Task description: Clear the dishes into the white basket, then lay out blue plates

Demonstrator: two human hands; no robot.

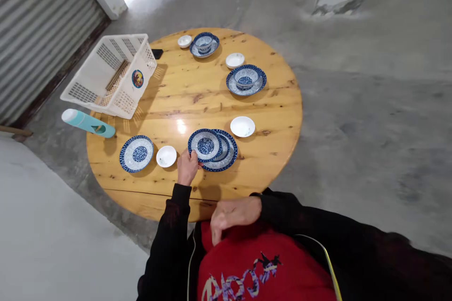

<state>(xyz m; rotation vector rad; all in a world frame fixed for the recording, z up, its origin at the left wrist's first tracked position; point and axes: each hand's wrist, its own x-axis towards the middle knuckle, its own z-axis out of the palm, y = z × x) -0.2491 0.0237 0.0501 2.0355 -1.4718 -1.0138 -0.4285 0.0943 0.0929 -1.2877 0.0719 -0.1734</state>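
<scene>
Left hand: grip pinched on the near-left rim of the top plate, offset on the plate stack, near side of the tabletop.
Right hand: loosely curled, empty, at the torso.
Slip risk: a rim-only pinch could probably drop the plate onto the stack and chip it.
Knock risk: the white dish sits just left.

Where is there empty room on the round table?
The round wooden table is bare between the white plastic basket and the blue patterned bowl on its plate, and along its right edge. Crowded: near the left hand, by the stacked blue patterned plates and small white dish.
</scene>
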